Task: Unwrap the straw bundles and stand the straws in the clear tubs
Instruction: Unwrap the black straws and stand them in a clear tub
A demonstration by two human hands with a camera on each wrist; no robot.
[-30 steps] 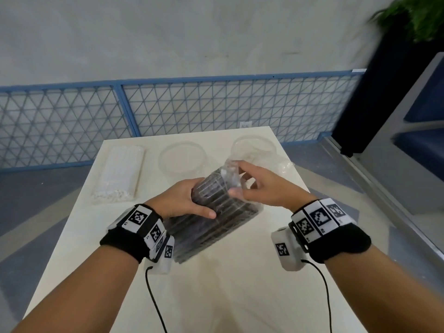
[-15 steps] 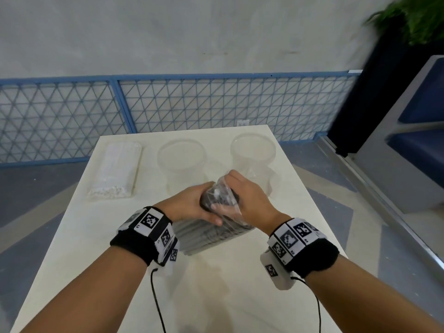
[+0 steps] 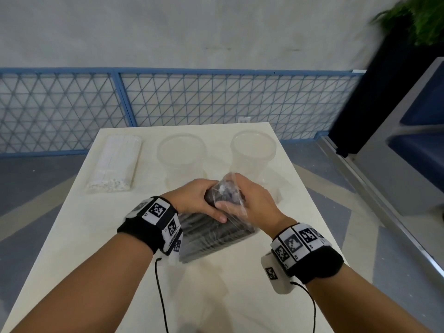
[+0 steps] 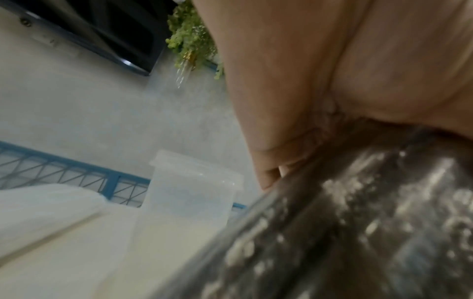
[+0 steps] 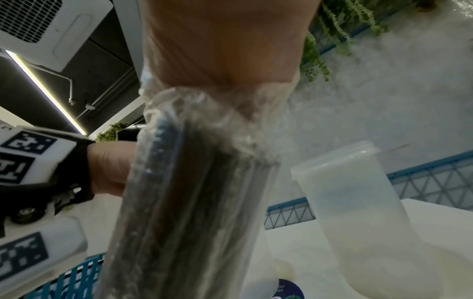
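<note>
A bundle of black straws [image 3: 213, 239] in clear wrap [image 3: 230, 191] slants over the middle of the table. My left hand [image 3: 199, 200] grips its upper part from the left. My right hand [image 3: 249, 200] pinches the loose wrap at the top end. The same black straws [image 5: 184, 202] fill the right wrist view, and the bundle [image 4: 358, 222] shows blurred in the left wrist view. A wrapped bundle of white straws [image 3: 115, 164] lies at the far left. Two clear tubs stand behind my hands: the left tub [image 3: 181, 150] and the right tub [image 3: 253, 146].
The pale table [image 3: 115, 236] is narrow, with floor dropping away on both sides. A blue mesh fence [image 3: 192, 99] runs behind it. A dark planter with a green plant [image 3: 408, 18] and a grey bench [image 3: 408, 152] stand to the right.
Both hands have drawn together around the top of the black bundle. My right hand moved left and closed over the wrap end; the bundle now stands steeper.
</note>
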